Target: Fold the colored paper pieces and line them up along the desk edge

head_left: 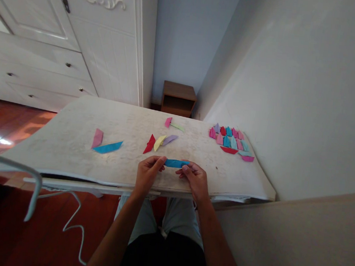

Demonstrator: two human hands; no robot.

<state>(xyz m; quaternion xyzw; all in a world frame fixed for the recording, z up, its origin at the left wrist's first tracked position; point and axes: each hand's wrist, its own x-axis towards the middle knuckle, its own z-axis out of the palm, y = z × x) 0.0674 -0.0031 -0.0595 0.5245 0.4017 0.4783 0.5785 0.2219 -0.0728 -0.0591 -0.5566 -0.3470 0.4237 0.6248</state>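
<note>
A narrow strip of folded blue paper (176, 163) is stretched level between my two hands, just above the near part of the table. My left hand (150, 170) pinches its left end between thumb and fingers. At the other end, my right hand (194, 178) grips the paper the same way. Just beyond my left hand lie a red folded paper piece (149, 144), a yellow one (159, 143) and a purple one (170, 139), side by side. Farther left, a pink folded paper (97, 138) touches a longer blue folded paper (108, 147).
Several small folded paper boats (226, 141) stand in rows at the table's right end by the wall. A pink and green paper pair (168, 122) lies near the far edge of the white table (128, 121). Beyond stands a brown cabinet (180, 91). A white cable (74, 226) hangs left.
</note>
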